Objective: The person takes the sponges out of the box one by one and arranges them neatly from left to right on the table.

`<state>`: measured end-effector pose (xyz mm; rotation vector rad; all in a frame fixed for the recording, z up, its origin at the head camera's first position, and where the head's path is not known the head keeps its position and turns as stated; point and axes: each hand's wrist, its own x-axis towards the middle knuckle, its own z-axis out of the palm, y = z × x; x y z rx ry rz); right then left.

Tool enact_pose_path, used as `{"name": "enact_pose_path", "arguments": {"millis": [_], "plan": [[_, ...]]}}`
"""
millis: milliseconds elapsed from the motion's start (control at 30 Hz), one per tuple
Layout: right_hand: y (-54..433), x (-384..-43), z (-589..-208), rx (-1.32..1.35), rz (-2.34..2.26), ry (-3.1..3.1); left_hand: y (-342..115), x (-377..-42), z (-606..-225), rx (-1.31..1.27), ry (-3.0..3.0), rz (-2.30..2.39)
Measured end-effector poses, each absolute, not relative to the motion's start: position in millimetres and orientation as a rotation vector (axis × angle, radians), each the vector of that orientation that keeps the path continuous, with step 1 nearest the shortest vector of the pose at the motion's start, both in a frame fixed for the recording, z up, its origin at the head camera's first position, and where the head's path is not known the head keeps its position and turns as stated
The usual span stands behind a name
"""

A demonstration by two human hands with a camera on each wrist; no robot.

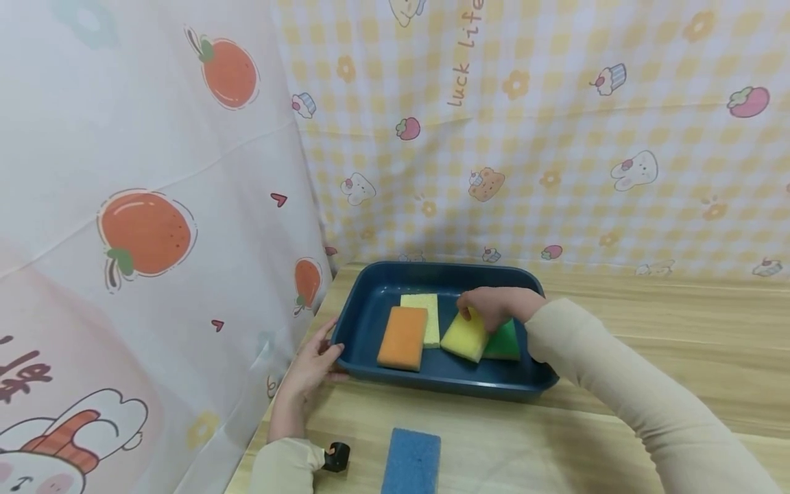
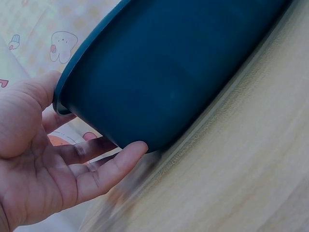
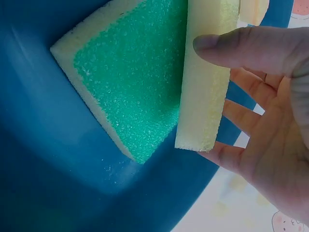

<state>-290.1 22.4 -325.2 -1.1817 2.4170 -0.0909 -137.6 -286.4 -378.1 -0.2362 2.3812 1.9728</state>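
Note:
A dark blue rectangular basin (image 1: 444, 385) stands on the table with sponges inside. My left hand (image 1: 310, 363) grips its left end, thumb at the rim and fingers along the outer wall (image 2: 159, 72). Inside, my right hand (image 1: 494, 307) pinches a yellow sponge (image 1: 464, 337) between thumb and fingers. In the right wrist view this sponge (image 3: 200, 96) is seen edge-on, the thumb on one face. Beside it a green sponge (image 1: 505, 343) lies on the basin floor, partly covered in the head view. Further left, an orange sponge (image 1: 403, 337) overlaps a pale yellow sponge (image 1: 430, 315).
A blue sponge (image 1: 411, 463) lies on the wooden table (image 1: 654, 329) in front of the basin. Near my left sleeve is a small black object (image 1: 336, 457). Patterned cloth curtains (image 1: 555, 137) hang behind the table and along its left side.

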Motion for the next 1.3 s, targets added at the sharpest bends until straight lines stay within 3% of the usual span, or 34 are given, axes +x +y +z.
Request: {"name": "enact_pose_path", "arguments": {"millis": [767,1300], "plan": [[20,-283,-330,-1.018,-0.112,2.399,-285,-133,-390,-0.272,2.368,1.987],[38,-267,-305,-1.412,-0.259,2.469,-287,-138,-381,-0.281,2.389,1.965]]}}
